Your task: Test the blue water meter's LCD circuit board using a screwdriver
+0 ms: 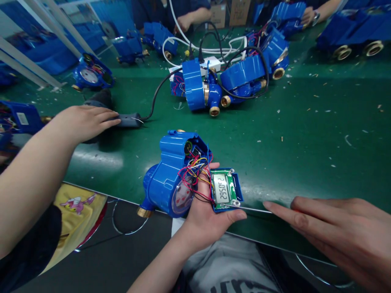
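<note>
A blue water meter [166, 179] with a brass fitting lies at the near edge of the green table [305, 134]. It is opened, and red, yellow and black wires run from it to a small green display board [224, 190] in a blue frame, which shows digits. My left hand [204, 215] is closed on this board from below, thumb along its lower edge, with the wires lying over the fingers. My right hand [336, 232] is at the table's edge to the right, fingers stretched out toward the board and holding nothing.
A co-worker's hand [85, 122] reaches in from the left onto a dark corded tool [128, 120]. Several more blue meters [241, 75] with cables lie mid-table, and others stand along the far side near other people's hands. A stool with a yellow cushion [76, 207] stands below on the left.
</note>
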Tool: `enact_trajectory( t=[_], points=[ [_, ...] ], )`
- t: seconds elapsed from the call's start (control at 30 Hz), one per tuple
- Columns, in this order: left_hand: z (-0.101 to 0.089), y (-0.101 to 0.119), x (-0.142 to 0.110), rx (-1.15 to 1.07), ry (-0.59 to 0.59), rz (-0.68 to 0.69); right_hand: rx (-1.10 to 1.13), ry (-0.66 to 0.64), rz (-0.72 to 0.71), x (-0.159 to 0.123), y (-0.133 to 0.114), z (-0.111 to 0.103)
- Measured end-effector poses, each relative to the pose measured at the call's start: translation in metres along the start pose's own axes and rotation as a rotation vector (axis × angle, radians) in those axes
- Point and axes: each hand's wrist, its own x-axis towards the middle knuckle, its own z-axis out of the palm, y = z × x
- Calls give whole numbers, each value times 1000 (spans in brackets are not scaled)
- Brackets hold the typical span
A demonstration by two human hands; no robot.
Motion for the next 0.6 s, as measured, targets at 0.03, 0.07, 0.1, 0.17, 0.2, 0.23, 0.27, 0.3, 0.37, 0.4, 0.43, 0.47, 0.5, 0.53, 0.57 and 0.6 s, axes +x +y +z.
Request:
enact_trajectory(
  t=[0.03,0.07,0.1,0.17,0.2,0.23,0.27,0.3,0.37,0.4,0.43,0.47,0.5,0.53,0.57,0.6],
  points=[
    [0,-1,0,11,4,6,9,1,-1,0,0,1],
    [0,-1,1,20,7,11,20,5,-9,-1,1,1],
    [0,-1,1,27,7,13,28,6,-12,-1,1,1],
    [0,0,0,38,8,14,48,6,-23,-2,1,1],
    [0,0,0,41,9,12,55,5,-28,-2,1,1],
    [0,1,0,43,9,6,57,0,-26,-3,1,1],
    [0,1,-1,44,10,0,56,-2,-26,-3,0,1],
    [0,2,-1,46,8,-6,54,-5,-27,-3,0,2],
    [0,2,-1,50,6,-3,52,6,-26,-2,1,4],
    [0,1,0,56,7,2,57,10,-26,-2,1,5],
    [0,1,0,61,10,11,60,10,-23,-1,2,6],
    [0,0,0,61,12,19,60,10,-24,0,3,7],
    [0,0,0,59,13,25,51,9,-23,0,4,7],
    [0,0,0,55,12,29,38,8,-29,1,5,8],
    [0,0,1,49,10,29,26,13,-42,1,6,8],
    [0,0,1,43,8,26,20,28,-62,2,7,8]
  ],
)
